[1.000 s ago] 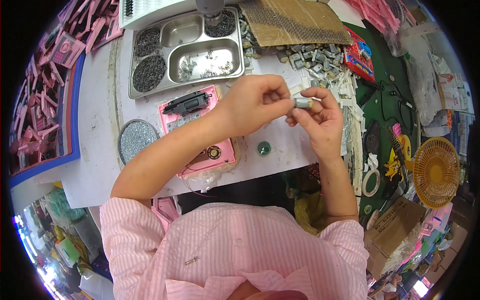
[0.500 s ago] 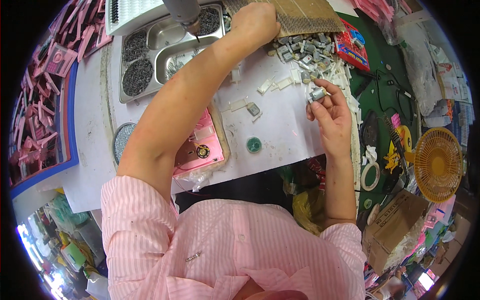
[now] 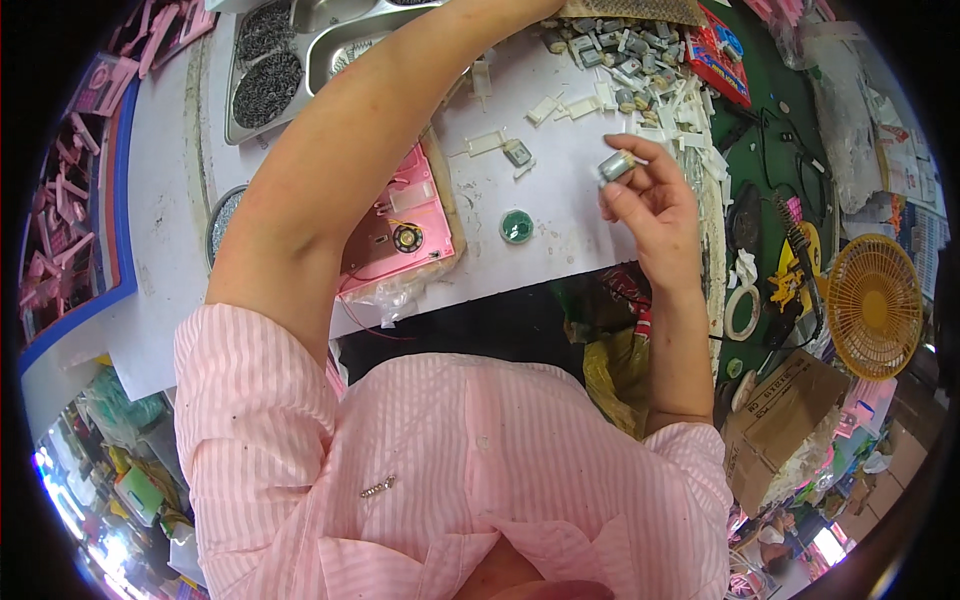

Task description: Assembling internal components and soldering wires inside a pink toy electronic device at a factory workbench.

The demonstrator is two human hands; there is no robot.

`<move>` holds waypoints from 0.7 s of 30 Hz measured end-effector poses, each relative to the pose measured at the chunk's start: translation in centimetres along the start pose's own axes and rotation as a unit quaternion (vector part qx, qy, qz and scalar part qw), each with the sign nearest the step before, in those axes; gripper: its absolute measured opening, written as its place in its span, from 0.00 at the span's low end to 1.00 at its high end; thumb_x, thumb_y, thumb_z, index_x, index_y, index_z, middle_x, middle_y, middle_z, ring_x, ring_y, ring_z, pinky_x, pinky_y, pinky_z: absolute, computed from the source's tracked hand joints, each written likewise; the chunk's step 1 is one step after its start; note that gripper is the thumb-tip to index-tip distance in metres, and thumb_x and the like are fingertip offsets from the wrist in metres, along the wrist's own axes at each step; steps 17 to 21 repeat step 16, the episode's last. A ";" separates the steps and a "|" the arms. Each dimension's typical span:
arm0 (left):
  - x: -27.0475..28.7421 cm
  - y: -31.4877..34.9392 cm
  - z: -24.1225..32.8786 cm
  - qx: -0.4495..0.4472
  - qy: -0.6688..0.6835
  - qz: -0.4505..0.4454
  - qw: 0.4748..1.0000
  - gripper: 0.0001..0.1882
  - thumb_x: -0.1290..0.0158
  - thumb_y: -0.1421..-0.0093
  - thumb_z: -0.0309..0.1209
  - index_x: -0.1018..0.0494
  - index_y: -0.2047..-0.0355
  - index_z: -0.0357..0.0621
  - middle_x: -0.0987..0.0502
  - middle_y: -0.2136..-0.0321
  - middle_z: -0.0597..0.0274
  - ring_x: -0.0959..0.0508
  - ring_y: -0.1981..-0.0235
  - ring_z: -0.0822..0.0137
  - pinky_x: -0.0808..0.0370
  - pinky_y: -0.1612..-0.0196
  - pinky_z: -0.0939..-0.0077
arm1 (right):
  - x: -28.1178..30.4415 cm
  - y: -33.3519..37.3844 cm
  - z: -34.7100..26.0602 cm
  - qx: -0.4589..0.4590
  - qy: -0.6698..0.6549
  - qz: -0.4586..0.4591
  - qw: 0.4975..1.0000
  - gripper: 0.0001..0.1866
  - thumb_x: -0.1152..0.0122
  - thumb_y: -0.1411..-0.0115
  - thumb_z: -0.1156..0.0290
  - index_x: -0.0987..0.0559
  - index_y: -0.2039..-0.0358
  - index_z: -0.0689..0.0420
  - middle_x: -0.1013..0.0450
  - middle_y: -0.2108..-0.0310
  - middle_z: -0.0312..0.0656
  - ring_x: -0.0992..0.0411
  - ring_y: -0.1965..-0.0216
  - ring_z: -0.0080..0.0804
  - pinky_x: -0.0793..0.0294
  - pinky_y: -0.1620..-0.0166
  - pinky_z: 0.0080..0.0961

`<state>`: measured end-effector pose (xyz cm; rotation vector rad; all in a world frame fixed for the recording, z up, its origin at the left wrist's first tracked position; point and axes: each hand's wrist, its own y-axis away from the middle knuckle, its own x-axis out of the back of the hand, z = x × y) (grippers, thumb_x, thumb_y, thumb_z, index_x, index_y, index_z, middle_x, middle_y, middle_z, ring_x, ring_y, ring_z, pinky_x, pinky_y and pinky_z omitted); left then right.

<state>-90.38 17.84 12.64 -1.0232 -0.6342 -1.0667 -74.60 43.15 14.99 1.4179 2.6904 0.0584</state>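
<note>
My right hand (image 3: pixel 655 205) holds a small silver motor (image 3: pixel 616 166) between thumb and fingers, above the white tabletop. My left forearm (image 3: pixel 385 110) stretches across the table to the top edge of the view. Only the near edge of my left hand (image 3: pixel 540 6) shows there, beside a cardboard sheet (image 3: pixel 640 10); its fingers are cut off. Another motor (image 3: pixel 517 153) lies on the table next to a white plastic piece (image 3: pixel 486 143). A heap of motors (image 3: pixel 625 60) sits at the far right, below the cardboard. White plastic pieces (image 3: pixel 580 106) are scattered near it.
A metal tray (image 3: pixel 318 75) of dark screws stands far left. Under my left forearm is a pink plastic shell (image 3: pixel 425 215) with wires. A small green round container (image 3: pixel 516 227) sits near the front edge. To the right are a red box (image 3: pixel 722 75) and a yellow fan (image 3: pixel 875 307).
The view has tilted, so the table sits higher and my left hand is almost out of frame. My right hand keeps the motor, now turned and with fingers a little more extended.
</note>
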 end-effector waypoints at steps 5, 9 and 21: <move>0.9 1.1 0.5 -0.068 0.064 0.083 0.992 0.09 0.43 0.42 0.33 0.20 0.68 0.40 0.19 0.68 0.43 0.18 0.63 0.43 0.22 0.58 0.51 | -0.7 0.8 1.8 -0.112 0.059 -0.087 0.988 0.22 0.36 0.40 0.80 0.24 0.44 0.62 0.31 0.73 0.27 0.36 0.73 0.10 0.36 0.69 0.11; 4.8 3.9 2.0 -0.168 0.169 0.163 0.957 0.09 0.43 0.41 0.31 0.22 0.64 0.39 0.20 0.70 0.43 0.18 0.65 0.45 0.23 0.61 0.55 | -1.7 0.8 2.6 -0.097 0.177 -0.107 0.973 0.21 0.36 0.43 0.80 0.21 0.48 0.60 0.31 0.76 0.28 0.37 0.76 0.12 0.34 0.70 0.14; 14.6 16.3 2.4 0.019 0.347 -0.009 0.938 0.03 0.42 0.38 0.25 0.19 0.66 0.39 0.20 0.76 0.66 0.24 0.78 0.73 0.28 0.73 0.78 | -3.5 -0.3 1.1 -0.064 0.409 -0.160 0.896 0.22 0.38 0.45 0.75 0.19 0.48 0.56 0.22 0.76 0.35 0.27 0.77 0.29 0.25 0.67 0.31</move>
